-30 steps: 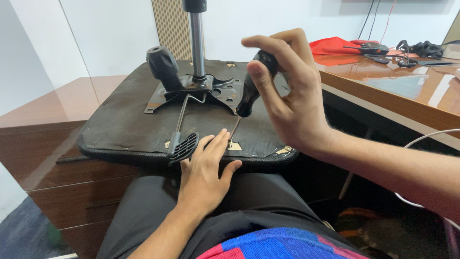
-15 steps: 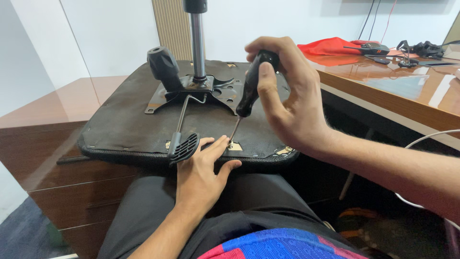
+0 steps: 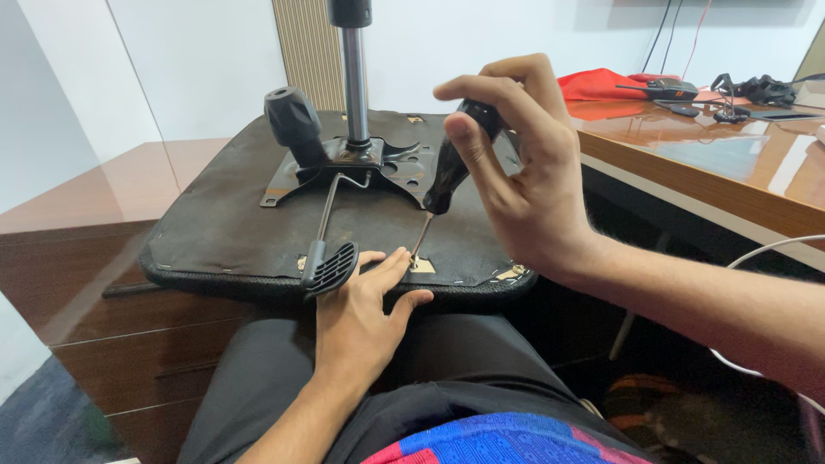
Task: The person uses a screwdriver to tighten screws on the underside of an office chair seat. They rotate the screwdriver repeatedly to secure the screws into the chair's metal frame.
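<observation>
We are gripping the black-handled screwdriver (image 3: 451,167) in our closed right hand (image 3: 524,185), its shaft slanting down and toward us onto a screw (image 3: 415,264) at the upturned chair seat's (image 3: 223,232) near edge, while our left hand (image 3: 361,318) is lying open just beside it, fingertips touching the seat.

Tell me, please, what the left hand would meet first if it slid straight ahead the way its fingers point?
Probably the screwdriver tip: the left hand lies on the upturned chair seat, fingers pointing toward the spot where the tip stands. The black lever paddle sits just beside that line.
</observation>
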